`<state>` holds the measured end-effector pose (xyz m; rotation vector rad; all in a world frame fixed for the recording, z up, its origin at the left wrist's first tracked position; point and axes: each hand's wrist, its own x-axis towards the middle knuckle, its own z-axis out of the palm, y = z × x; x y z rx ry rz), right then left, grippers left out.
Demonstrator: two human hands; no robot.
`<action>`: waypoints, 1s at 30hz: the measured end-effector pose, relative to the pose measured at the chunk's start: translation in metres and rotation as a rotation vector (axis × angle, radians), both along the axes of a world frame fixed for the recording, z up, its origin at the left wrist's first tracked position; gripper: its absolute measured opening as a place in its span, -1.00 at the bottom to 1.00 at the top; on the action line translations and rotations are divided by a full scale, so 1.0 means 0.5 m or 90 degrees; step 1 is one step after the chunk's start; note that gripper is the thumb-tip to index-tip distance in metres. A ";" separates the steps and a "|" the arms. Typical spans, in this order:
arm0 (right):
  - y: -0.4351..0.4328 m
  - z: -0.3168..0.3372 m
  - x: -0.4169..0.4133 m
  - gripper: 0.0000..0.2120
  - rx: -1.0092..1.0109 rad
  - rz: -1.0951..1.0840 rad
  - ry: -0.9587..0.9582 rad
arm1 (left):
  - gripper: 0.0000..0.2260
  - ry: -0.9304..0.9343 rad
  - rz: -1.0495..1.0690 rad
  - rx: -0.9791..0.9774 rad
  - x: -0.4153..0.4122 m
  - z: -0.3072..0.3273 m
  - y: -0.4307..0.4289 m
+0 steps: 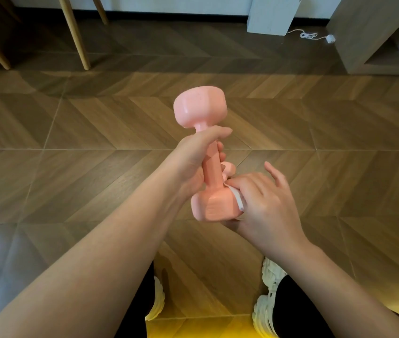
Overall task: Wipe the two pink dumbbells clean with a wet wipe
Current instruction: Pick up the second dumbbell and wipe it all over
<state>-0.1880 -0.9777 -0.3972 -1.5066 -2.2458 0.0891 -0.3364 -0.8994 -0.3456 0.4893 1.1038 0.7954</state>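
The dumbbell [199,108] is pale salmon pink all over, and the wet wipe [238,203] against its near head is white. The floor [340,123] is brown wood grain laid in a chevron pattern with thin pale seams, tinged yellow at the near edge. The sneakers [265,311] are white, the trousers [296,311] black, and the box [272,14] and cable [309,35] white.

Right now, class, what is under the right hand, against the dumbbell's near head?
A white wet wipe: only a folded edge shows between the right hand and the pink dumbbell. The rest of the wipe is covered by that hand.
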 end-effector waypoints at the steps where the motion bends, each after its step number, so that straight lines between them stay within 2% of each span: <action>1: -0.001 0.000 -0.003 -0.56 0.002 0.006 0.006 | -0.84 0.009 -0.009 0.006 0.001 0.000 0.002; 4: 0.001 0.003 -0.009 -0.57 0.010 0.014 0.028 | -0.78 -0.004 -0.012 0.032 0.004 0.003 0.005; 7: 0.005 0.002 -0.003 -0.56 0.009 0.000 0.036 | -0.90 0.026 0.012 0.047 0.003 0.001 0.005; 12: 0.000 0.001 0.001 -0.56 -0.013 0.015 0.027 | -0.85 0.054 0.022 -0.024 0.002 -0.010 0.006; 16: 0.002 0.008 -0.005 -0.53 -0.035 0.020 0.030 | -0.80 0.030 0.009 0.021 0.005 -0.009 0.006; 19: 0.007 0.005 -0.001 -0.57 -0.014 0.007 0.042 | -0.88 0.033 0.029 0.034 0.007 -0.006 0.007; 24: 0.006 -0.003 0.007 -0.54 -0.004 0.013 0.032 | -0.86 0.042 0.042 -0.045 0.002 -0.015 0.009; 30: 0.007 0.006 -0.002 -0.56 -0.017 0.020 0.057 | -0.85 0.010 0.020 0.013 -0.001 -0.006 0.009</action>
